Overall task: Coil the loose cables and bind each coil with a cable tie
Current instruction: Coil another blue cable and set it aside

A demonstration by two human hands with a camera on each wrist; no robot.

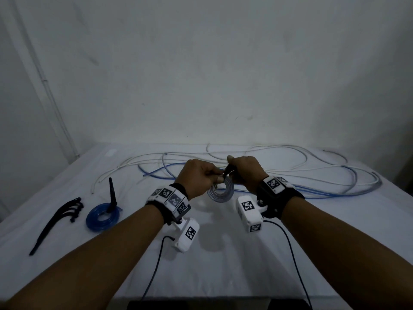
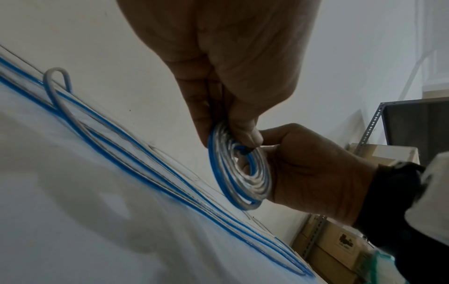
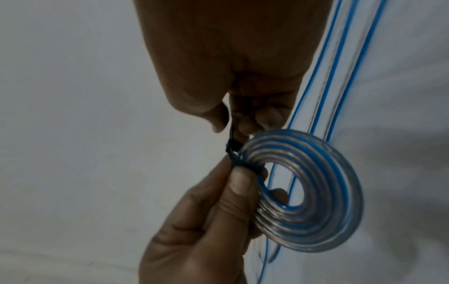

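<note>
Left hand [image 3: 206,221] pinching black tie [image 3: 232,151] (hidden left-wrist).

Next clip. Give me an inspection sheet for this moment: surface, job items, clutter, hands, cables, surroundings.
Surface: table under a white cloth, wrinkled.
Job's things: clear coil held in the air between the hands, a black cable tie at its rim; blue coil lies at the left, already tied, its tie tail standing up; spare ties lie beside it.
Clutter: nothing seen.
Hands: left hand pinches the coil at the tie; right hand pinches the tie's tail.
Cables: loose white and blue-striped cables sprawl uncoiled across the far side.
Surroundings: bare wall behind; metal shelving with boxes at the side.
</note>
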